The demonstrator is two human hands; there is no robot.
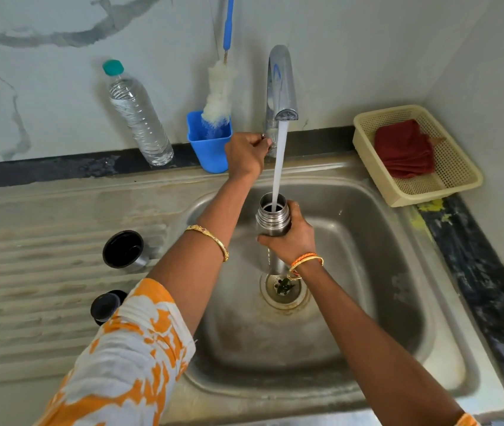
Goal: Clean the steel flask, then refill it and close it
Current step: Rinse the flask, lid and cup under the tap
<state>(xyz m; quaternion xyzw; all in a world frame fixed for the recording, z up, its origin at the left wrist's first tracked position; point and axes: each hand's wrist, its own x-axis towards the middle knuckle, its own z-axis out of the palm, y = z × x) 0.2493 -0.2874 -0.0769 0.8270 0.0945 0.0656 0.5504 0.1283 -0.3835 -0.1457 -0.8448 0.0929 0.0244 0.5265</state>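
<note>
**Now filling at the tap**

Upright over the sink (367, 229), the flask (272, 218) catches the water; right hand (293, 238) grips it, hiding its lower body. Left hand (246, 155) closes round the tap (281, 87) handle. Two black caps (124, 249) sit on the drainboard, one half hidden by a sleeve.

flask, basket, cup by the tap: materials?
Flask: brushed steel by the look, grey sheen, ridged neck.
Basket: cream plastic, likely moulded, fine mesh walls.
Cup: blue plastic, smooth, opaque, slightly glossy.
</note>
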